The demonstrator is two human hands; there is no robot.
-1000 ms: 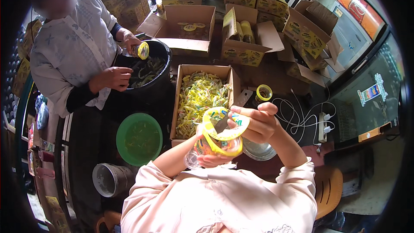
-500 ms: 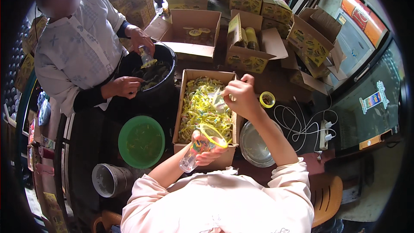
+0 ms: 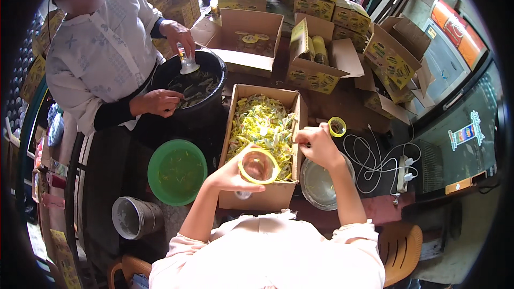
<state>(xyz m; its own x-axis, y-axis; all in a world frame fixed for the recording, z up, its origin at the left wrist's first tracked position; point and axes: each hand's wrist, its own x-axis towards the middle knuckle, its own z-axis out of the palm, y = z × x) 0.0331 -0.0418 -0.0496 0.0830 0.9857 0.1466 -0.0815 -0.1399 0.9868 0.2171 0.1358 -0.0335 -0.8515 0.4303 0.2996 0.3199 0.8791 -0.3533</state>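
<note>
My left hand (image 3: 227,175) is wrapped round a clear plastic jar (image 3: 259,165) with a yellow rim, held over the near end of an open cardboard box. The jar's round mouth faces up toward me. Small yellow-and-green wrapped packets (image 3: 256,120) fill the cardboard box (image 3: 303,109). At the box's right edge, my right hand (image 3: 321,144) has its fingers curled together; whatever they may hold is hidden. Just beyond that hand lies a yellow ring-shaped roll (image 3: 338,127), perhaps tape. A round translucent tub (image 3: 316,187) sits below my right forearm.
Across to the left, a co-worker (image 3: 115,37) holds a clear jar (image 3: 188,64) over a black bucket (image 3: 220,85). A green basin (image 3: 176,197) and grey bucket (image 3: 127,219) stand at left. White cables (image 3: 364,163) lie at right. Open cartons (image 3: 251,27) stand behind.
My left hand has turned the jar so its mouth faces up. The right hand has drawn back from over the packets to the box's right edge. The co-worker's jar has tipped more upright.
</note>
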